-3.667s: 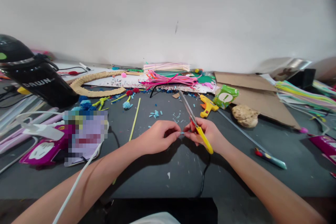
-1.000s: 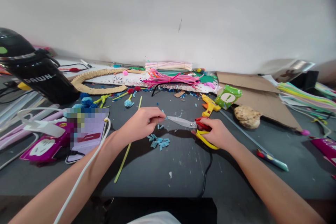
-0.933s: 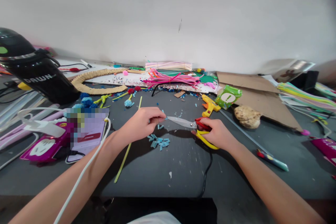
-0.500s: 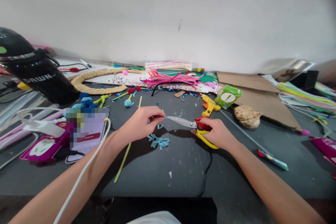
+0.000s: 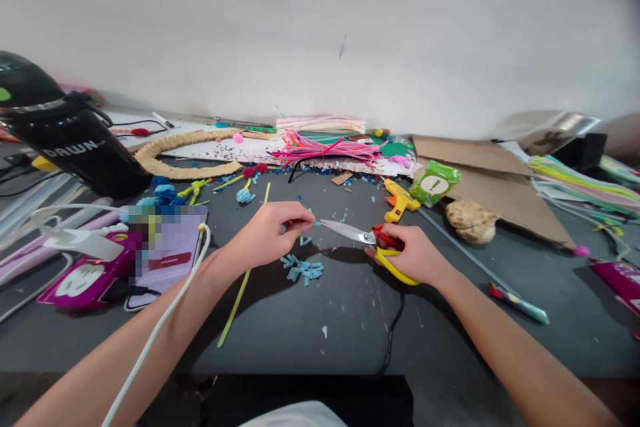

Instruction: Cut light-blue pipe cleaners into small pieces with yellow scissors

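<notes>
While left hand (image 5: pixel 273 232) faces scissors (image 5: pixel 369 237), right hand (image 5: pixel 416 253) holds.

Blk btl (image 5: pixel 75 133) w/ "DAWN" in wht ltrs.

Single view, worn on person's head — looks forward and down over grey desk (image 5: pixel 345 333). Close range: left hand (image 5: pixel 275 233) and right hand (image 5: pixel 415 253) near middle, forearms (image 5: pixel 500 340) running in from lower corners. Desk's near edge crosses low in view; white partition (image 5: pixel 225 33) fills upper part. Field wide — black bottle (image 5: pixel 95 163) tilted and cropped at left edge, magenta packet (image 5: pixel 617 281) cropped at right.
</notes>
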### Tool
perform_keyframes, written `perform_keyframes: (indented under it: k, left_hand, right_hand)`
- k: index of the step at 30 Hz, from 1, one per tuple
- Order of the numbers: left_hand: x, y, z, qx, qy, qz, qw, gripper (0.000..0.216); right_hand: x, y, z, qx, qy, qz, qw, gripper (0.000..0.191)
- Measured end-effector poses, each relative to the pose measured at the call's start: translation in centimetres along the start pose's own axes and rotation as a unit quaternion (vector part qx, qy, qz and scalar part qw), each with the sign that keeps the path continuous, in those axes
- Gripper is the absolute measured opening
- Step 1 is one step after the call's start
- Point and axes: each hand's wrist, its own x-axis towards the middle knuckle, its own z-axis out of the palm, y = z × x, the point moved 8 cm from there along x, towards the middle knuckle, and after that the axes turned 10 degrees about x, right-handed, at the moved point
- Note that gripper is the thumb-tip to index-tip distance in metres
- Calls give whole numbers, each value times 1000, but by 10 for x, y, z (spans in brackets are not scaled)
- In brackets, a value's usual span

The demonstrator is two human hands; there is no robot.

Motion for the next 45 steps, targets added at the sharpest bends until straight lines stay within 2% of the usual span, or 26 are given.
perform_keyframes:
  k: [13, 27, 37, 45]
  left_hand:
    - [0, 0, 0, -2, 4, 13, 1000, 25]
    - [0, 1, 0, -1, -1, 11, 1000, 25]
    - [-1, 1, 0, -1, 4, 10, 1000, 23]
    - [0, 0, 1, -1, 9, 11, 1000, 23]
  right_hand:
    - [2, -2, 2, 12, -10, -9, 1000, 30]
    - [3, -8, 0, -4, -8, -26, 1000, 31]
    - [4, -6, 0, -16, -9, -31, 999, 23]
    - [3, -10, -2, -15, -8, -31, 999, 33]
